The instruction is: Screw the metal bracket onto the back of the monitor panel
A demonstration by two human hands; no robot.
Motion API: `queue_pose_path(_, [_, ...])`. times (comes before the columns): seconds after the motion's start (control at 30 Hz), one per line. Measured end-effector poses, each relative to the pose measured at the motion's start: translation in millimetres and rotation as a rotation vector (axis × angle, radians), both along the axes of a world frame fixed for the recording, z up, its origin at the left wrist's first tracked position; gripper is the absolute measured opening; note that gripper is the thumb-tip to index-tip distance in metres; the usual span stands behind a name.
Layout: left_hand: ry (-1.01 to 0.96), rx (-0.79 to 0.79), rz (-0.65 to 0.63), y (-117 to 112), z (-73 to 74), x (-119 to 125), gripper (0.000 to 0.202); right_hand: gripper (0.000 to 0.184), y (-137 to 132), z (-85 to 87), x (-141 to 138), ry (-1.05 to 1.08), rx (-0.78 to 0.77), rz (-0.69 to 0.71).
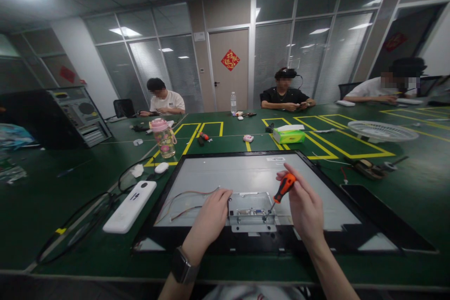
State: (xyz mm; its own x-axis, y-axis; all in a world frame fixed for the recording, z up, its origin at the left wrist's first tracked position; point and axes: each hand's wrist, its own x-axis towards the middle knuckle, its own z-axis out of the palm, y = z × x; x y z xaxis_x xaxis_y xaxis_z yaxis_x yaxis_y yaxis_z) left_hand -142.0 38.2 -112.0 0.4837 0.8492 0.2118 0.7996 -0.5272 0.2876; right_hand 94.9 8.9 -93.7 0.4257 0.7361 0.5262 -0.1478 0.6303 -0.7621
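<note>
A flat display panel (197,173) with a black frame lies back side up on the green table before me. Fixed near its lower middle is a metal bracket (253,228) with a row of connectors. My left hand (213,213), fingers bent together, grips the bracket's left edge; the fingertips are partly hidden. In my right hand (306,201) is a screwdriver (284,187) with an orange and black handle, held tilted. Its shaft points down at the right part of the bracket's connector side. Thin loose wires (179,195) lie on the panel, left of the bracket.
A white power bank (131,207) and black cables (75,220) lie at left, near a pink-lidded bottle (163,138). To the right rests a dark flat panel (386,215). Beyond are a tissue pack (288,135), a white round grille (382,130), a computer case (75,115) and several seated people.
</note>
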Motion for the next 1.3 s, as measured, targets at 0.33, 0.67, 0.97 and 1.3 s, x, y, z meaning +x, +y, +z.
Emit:
queue_pose_path(0.33, [0.006,0.002,-0.003,-1.0,2.8,1.6,0.048,0.023,-1.6,1.7,1.1,-0.097,0.001,-0.117])
queue_pose_path(0.67, [-0.017,0.018,-0.011,0.9,-1.4,0.2,0.047,0.016,-0.5,1.2,2.5,-0.119,0.034,-0.171])
queue_pose_path(0.97, [-0.005,-0.018,0.003,-2.2,6.1,2.0,0.047,0.021,-0.6,1.5,1.0,-0.078,-0.005,-0.114])
queue_pose_path(1.3, [0.003,-0.012,0.004,-0.6,2.9,2.4,0.048,0.021,-1.1,3.6,0.0,-0.009,0.046,-0.026])
